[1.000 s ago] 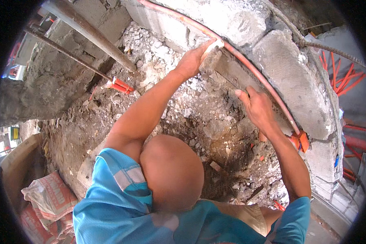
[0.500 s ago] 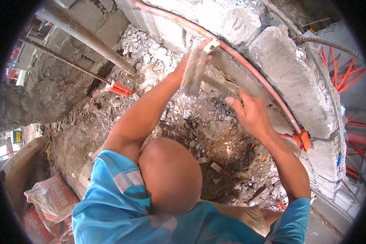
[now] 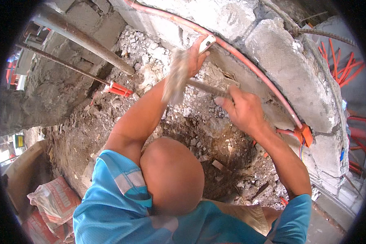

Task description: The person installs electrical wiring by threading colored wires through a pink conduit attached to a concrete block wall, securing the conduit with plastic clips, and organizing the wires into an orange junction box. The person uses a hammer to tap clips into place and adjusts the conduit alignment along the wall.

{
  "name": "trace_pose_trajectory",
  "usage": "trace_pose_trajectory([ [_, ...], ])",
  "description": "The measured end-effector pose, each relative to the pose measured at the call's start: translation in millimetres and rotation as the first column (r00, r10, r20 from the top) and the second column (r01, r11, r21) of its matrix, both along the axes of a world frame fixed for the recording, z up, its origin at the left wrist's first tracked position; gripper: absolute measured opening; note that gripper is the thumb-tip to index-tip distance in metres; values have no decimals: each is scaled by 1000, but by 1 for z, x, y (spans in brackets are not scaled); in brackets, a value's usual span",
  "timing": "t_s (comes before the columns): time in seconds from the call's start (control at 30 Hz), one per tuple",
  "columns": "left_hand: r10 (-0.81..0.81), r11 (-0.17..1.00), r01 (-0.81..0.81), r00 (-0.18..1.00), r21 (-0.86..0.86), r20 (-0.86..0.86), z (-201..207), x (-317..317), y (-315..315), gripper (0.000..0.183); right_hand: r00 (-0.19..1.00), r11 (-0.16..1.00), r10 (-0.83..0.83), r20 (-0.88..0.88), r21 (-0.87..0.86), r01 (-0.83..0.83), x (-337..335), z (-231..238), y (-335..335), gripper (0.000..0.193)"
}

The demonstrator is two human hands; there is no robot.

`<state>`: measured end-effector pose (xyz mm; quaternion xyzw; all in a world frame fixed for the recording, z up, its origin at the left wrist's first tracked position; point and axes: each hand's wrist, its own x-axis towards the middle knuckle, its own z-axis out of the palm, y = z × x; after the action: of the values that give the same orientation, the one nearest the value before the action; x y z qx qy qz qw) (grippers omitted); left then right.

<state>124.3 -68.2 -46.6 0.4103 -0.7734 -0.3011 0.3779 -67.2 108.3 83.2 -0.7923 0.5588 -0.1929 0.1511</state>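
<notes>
Your right hand is clenched round the handle of a hammer; the undersides of those fingers are out of sight. The hammer head is smeared by blur, so its striking face cannot be made out, and it covers part of your left wrist. The hammer is located between your two hands, above the rubble. Your left hand grasps a small white piece at the lower edge of the orange pipe; your fingers hide much of this piece, its kind is unclear, and contact with the pipe cannot be confirmed. The pipe curves along the broken concrete wall, leaves the view at the top edge, and reaches an orange box with thin wires hanging from it. At lower left, the stacked bags are partly lost in the dark rim. Your blue shirt blocks the ground below.
</notes>
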Motion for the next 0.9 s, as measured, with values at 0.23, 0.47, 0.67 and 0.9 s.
trace_pose_trajectory([
  [0.23,9,993,-2,999,-122,53,-19,-4,-14,61,948,966,-222,-228,82,246,-32,-32,-35,61],
  [0.47,46,998,-46,999,41,-13,10,-8,4,62,1000,999,2,-22,39,-1,2,5,7,60],
  [0.67,27,961,-2,996,-277,87,3,-6,-8,69,980,982,-168,-111,67,176,-21,-5,-34,58],
  [0.9,155,953,-144,988,-265,24,-31,-14,-24,70,986,991,-134,99,15,133,-12,4,-31,63],
])
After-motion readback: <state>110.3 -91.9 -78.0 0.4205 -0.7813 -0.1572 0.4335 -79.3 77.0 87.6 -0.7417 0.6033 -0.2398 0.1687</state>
